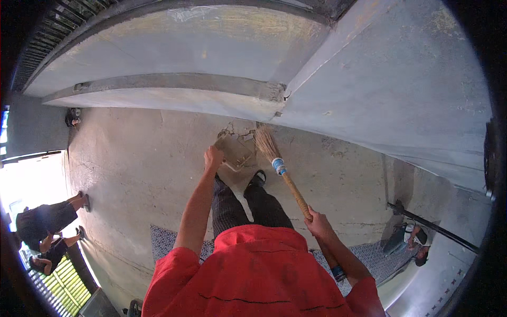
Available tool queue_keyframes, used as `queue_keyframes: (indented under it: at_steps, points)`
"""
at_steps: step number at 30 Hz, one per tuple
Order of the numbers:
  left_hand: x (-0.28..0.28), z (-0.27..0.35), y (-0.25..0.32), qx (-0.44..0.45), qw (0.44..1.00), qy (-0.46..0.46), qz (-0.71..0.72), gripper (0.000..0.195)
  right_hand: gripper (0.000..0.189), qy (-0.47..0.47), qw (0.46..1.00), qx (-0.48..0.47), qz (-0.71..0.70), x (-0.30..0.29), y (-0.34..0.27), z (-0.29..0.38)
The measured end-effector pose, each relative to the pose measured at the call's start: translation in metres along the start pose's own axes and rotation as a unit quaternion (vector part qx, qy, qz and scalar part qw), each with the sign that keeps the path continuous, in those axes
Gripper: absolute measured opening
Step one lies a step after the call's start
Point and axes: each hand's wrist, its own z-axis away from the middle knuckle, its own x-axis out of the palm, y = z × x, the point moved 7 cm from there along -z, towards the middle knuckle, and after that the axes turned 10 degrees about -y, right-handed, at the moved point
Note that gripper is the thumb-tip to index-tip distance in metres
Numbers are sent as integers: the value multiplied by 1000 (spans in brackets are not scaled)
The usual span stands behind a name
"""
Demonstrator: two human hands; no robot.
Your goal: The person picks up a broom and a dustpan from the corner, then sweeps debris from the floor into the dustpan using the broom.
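Observation:
My left hand [214, 158] grips the near-left edge of a shallow tan dustpan [237, 152], which is low over the concrete floor and has bits of debris in it. My right hand [318, 224] is closed around the handle of a stick broom [295, 190], bound with blue and white bands. The broom's bristles [266, 142] point away from me, just right of the pan, close to the foot of the wall. Beyond the pan lies a broken patch of floor [229, 128] with loose fragments. Whether the bristles press on the floor I cannot tell.
Grey painted walls [380, 79] meet at a corner ahead, with a ledge [178, 81] along the left one. Two people [47, 222] are by the bright doorway at left. Another person [412, 237] sits on a patterned mat [348, 255] at right, near a black bar [435, 228].

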Motion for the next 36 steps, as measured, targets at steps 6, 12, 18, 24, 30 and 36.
queue_keyframes:
  at_steps: [6, 12, 18, 24, 30, 36]
  points:
    - [7, -18, -1, 18, 998, -44, -31, 21, 56, 33, 994, -81, 58, 11, 3, -17]
    - [24, -17, -16, 18, 987, -98, -129, 34, 55, 29, 996, -62, 49, 21, 13, -23]
    - [28, -20, -43, -9, 992, -23, -126, 31, 56, 4, 997, -57, 59, 9, 0, -13]
    - [31, -8, -49, -43, 996, -40, -61, 29, 57, -99, 994, -2, -36, 0, -20, -21]
    - [23, 13, -44, -26, 994, -32, -101, 26, 62, -189, 981, -37, -23, 16, -19, -33]
    - [35, 15, -45, 94, 974, -12, -206, 24, 62, -280, 953, 27, -112, 16, -23, -1]
